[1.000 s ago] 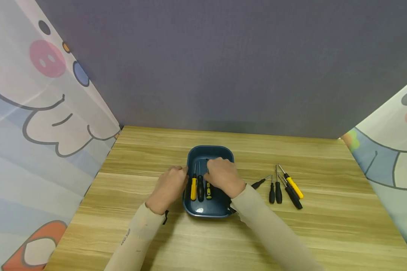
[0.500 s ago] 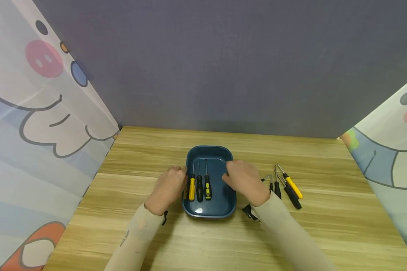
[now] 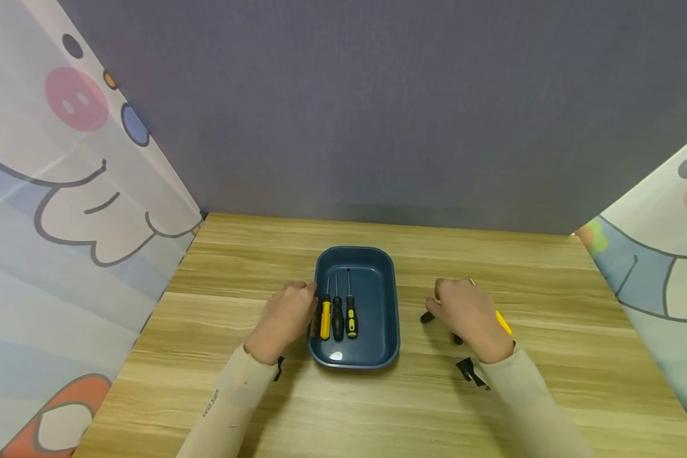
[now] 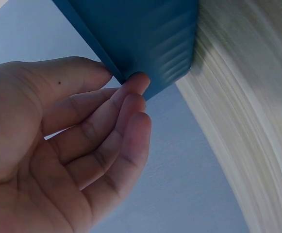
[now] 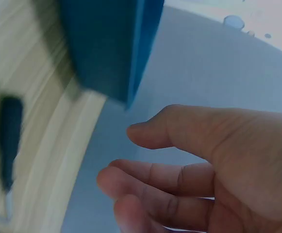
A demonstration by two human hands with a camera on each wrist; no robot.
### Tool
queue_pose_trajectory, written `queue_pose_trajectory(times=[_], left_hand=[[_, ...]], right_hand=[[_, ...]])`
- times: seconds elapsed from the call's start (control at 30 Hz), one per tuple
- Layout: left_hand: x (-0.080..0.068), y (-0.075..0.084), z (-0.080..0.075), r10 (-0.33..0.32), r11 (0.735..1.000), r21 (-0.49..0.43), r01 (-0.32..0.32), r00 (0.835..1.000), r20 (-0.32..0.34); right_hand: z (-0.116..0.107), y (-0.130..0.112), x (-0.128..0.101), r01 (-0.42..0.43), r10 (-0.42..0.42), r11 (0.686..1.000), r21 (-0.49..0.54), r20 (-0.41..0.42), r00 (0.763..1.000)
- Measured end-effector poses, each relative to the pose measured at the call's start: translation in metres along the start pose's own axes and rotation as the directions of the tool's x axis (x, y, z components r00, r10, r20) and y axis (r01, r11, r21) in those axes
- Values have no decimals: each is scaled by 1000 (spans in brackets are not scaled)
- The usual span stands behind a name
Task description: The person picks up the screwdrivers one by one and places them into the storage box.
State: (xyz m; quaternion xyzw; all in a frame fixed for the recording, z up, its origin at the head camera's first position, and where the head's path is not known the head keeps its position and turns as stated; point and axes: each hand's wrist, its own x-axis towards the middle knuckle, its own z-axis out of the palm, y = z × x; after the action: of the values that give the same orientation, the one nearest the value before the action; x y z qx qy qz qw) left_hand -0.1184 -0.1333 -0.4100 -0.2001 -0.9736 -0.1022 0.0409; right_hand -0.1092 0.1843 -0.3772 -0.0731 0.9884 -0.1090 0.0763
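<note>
A dark blue tray (image 3: 385, 299) sits mid-table and holds three screwdrivers side by side: a yellow one (image 3: 326, 322), a black one (image 3: 338, 322) and a black-and-yellow one (image 3: 351, 322). My left hand (image 3: 298, 305) is at the tray's left rim. The left wrist view shows that hand (image 4: 121, 80) pinching the rim of the tray (image 4: 145, 39) between thumb and fingertips. My right hand (image 3: 452, 300) hovers over several loose screwdrivers right of the tray and hides most of them. A black handle (image 3: 427, 317) and a yellow handle (image 3: 502, 321) stick out. That hand (image 5: 124, 155) has loosely curled fingers and holds nothing.
The wooden table (image 3: 343, 407) is backed by a grey wall (image 3: 378, 114), with cartoon-printed curtains on the left (image 3: 63, 191) and right (image 3: 664, 254). A blurred black screwdriver (image 5: 9, 141) lies on the table near the tray's corner (image 5: 107, 48).
My right hand has let go of the black-and-yellow screwdriver in the tray and moved right to the loose screwdrivers on the table. The left hand has stayed at the tray's rim.
</note>
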Motion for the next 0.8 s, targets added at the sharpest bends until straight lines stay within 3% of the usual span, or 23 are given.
queue_pose_trajectory(times=[0.37,0.8], left_hand=[[-1,1,-1,1,1000,3,-1,1000,-3],[0,1,-2,-3,1000,7,3,1000,9]], right_hand=[[15,58,-15,-45,45,999,15,5,999],[37,80,-13,-142,141,990,21,56,988]])
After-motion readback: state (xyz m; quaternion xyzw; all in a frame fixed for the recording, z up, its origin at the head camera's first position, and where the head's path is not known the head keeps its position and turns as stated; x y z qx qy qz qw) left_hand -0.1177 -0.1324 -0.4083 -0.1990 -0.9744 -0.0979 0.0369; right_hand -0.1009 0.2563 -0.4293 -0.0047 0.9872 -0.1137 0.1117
